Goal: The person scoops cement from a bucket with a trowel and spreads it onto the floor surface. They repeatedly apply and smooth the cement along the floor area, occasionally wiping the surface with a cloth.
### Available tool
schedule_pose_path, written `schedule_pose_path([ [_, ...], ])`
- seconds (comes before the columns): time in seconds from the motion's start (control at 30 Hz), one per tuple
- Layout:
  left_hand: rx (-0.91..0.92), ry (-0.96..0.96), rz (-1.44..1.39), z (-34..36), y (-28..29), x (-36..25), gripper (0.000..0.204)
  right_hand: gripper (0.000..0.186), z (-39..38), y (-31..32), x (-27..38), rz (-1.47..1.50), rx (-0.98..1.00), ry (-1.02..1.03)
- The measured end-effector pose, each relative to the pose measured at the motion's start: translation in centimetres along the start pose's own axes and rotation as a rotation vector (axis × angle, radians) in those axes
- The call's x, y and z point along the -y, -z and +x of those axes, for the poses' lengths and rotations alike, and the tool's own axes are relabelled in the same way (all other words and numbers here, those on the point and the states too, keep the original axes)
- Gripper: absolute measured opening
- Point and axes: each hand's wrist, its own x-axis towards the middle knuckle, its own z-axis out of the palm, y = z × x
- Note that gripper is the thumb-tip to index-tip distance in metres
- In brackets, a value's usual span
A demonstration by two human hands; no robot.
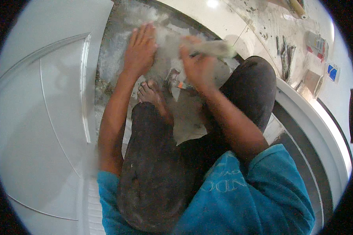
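My left hand (141, 51) lies palm down over the grey cement floor (188, 117), fingers stretched out and close together. Beside it, my right hand (198, 64) is closed around a pale, long tool (217, 49), smeared by motion; its exact kind cannot be made out. The tool points to the right, toward my bent knee. Between my forearms, near my bare foot (151, 92), lies a grimy small tool (172, 79) with an orange patch (181, 85).
A white panelled door (59, 90) stands at my left. Light tiles (227, 23) border the cement at the upper right. Farther right are several dark, dirty tools (287, 58), a box (317, 45), a blue-and-white card (333, 73) and a yellowish rod (298, 8).
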Motion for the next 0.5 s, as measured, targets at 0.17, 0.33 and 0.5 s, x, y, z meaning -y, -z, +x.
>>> schedule_pose_path([
  [0.17,0.303,-0.172,-0.226,-2.1,1.7,-2.4,0.06,0.026,5.2,8.2,2.2,0.019,-0.102,0.179],
  [0.33,0.67,-0.166,-0.319,-2.4,3.4,-2.8,0.06,0.028,6.8,14.8,5.2,0.139,-0.283,0.245],
  [0.5,0.168,-0.123,-0.021,1.1,0.2,-6.9,0.051,0.025,7.7,18.6,4.1,-0.031,-0.252,0.269],
])
